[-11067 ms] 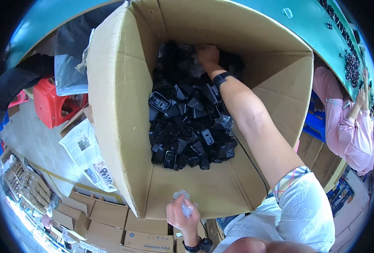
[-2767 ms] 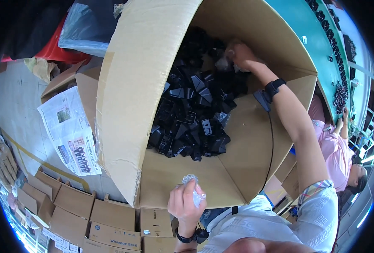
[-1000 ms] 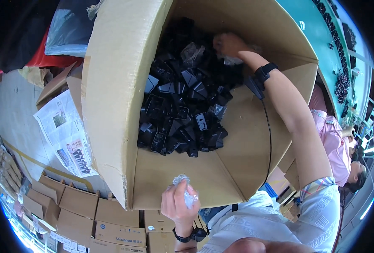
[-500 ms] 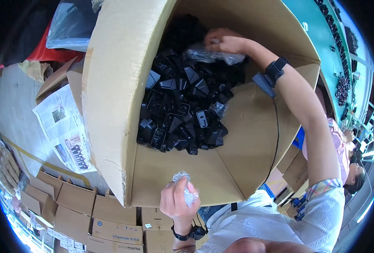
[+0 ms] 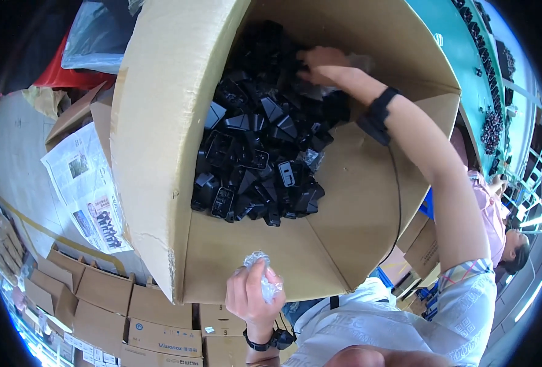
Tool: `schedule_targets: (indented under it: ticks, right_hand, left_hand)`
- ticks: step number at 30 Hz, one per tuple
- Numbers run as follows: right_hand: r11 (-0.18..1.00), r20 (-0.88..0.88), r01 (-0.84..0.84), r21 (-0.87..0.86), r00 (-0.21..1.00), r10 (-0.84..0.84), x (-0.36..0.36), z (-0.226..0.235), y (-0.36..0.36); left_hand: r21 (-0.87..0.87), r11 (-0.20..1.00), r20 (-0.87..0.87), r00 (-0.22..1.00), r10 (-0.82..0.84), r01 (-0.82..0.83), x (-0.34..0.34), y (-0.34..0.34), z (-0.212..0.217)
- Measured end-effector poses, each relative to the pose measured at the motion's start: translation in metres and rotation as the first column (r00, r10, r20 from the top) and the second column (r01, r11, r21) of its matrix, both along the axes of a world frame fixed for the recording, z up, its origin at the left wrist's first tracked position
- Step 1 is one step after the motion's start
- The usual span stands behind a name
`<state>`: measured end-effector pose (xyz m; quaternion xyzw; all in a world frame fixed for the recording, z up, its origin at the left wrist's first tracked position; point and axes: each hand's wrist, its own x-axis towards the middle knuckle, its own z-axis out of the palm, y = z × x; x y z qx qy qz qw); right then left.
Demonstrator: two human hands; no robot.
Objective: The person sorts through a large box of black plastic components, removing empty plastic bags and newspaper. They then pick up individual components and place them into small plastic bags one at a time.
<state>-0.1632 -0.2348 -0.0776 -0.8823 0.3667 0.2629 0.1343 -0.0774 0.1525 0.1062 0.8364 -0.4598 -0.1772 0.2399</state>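
Deep in the large cardboard box (image 5: 161, 153), the right hand (image 5: 320, 61) was laid on the heap of black plastic parts (image 5: 258, 153); whether its fingers were closed could not be told. Crumpled clear plastic (image 5: 261, 275) was clamped in the left hand (image 5: 249, 293) near the box's front. One piece at a time would best be lifted clear.

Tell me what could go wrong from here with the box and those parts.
The right hand reaches deep into the far side of the box; leaning on it could tip the box. The black parts lie in a loose heap and may slide or snag the wrist cable. The left hand clutches crumpled plastic, so it cannot steady anything.
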Motion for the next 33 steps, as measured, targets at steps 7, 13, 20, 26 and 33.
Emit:
schedule_targets:
  ticks: [7, 13, 20, 26, 33]
  right_hand:
    - [0.983, -0.282, -0.122, 0.138, 0.946, 0.157, 0.025, -0.045, 0.036]
    - [0.993, -0.251, -0.085, 0.084, 0.963, 0.103, 0.017, -0.050, 0.016]
    - [0.972, -0.390, -0.177, 0.156, 0.893, 0.226, -0.012, -0.015, 0.005]
    - [0.970, -0.194, -0.201, -0.133, 0.966, 0.174, -0.041, -0.055, 0.011]
    - [0.948, 0.248, -0.250, -0.197, 0.923, 0.295, -0.051, -0.069, -0.012]
  left_hand:
    - [0.025, 1.000, -0.010, 1.000, 0.015, -0.015, -0.004, -0.003, -0.001]
    - [0.011, 0.999, -0.014, 0.999, 0.041, -0.041, -0.002, -0.003, 0.003]
    - [-0.024, 0.999, -0.002, 1.000, 0.028, -0.028, 0.003, 0.004, -0.001]
    - [-0.005, 0.999, -0.042, 0.999, 0.033, -0.033, -0.002, 0.000, 0.002]
    - [-0.007, 0.999, -0.042, 0.999, 0.035, -0.035, -0.003, -0.001, 0.002]
